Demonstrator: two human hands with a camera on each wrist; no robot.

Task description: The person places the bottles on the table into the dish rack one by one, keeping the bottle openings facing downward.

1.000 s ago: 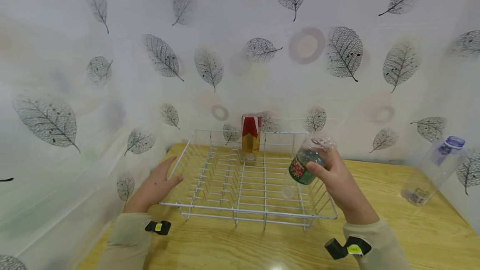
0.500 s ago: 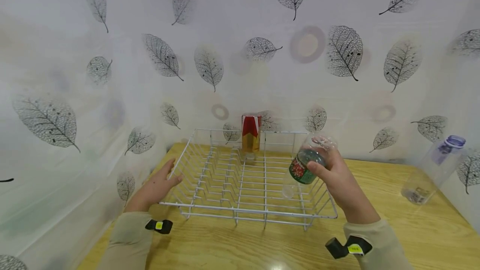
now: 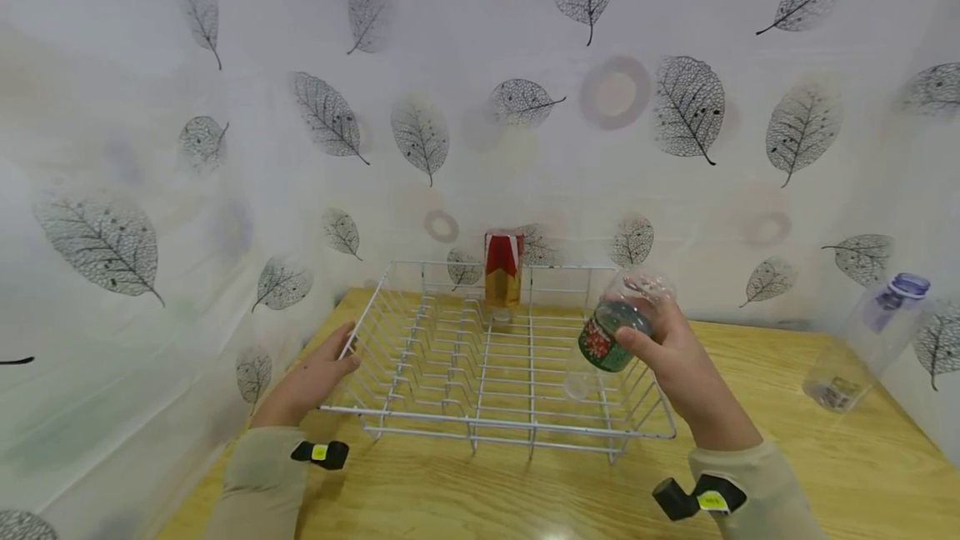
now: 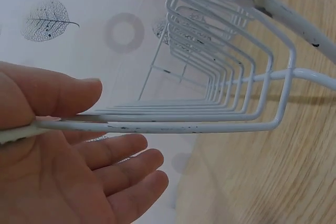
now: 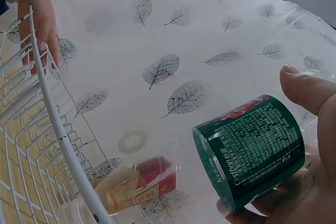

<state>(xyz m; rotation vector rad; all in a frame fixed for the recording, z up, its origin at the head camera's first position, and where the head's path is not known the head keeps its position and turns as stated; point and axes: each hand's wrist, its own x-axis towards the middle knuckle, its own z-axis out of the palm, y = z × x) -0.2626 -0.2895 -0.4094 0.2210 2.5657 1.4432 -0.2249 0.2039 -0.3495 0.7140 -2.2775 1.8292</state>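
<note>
In the head view, my left hand (image 3: 311, 382) is at the left side of the white wire rack (image 3: 497, 421). The left wrist view shows the rack's top wire (image 4: 173, 127) between my thumb and extended fingers; the thumb touches it. My right hand (image 3: 693, 369) grips a clear bottle with a green and red label (image 3: 603, 342), tilted over the rack's right part. Its lower left end, a clear round piece (image 3: 576, 385), is low among the wires; whether it touches them I cannot tell. The right wrist view shows the green label (image 5: 252, 150) beside my fingers.
A bottle with a red and yellow label (image 3: 502, 269) stands at the rack's back. At the far right, another clear bottle with a purple neck (image 3: 862, 340) is on the wooden table (image 3: 420, 490). Leaf-patterned sheeting (image 3: 480, 173) closes off the back and left.
My left hand's fingers and thumb have drawn slightly closer together at the rack's rim. The right hand and its bottle have hardly moved.
</note>
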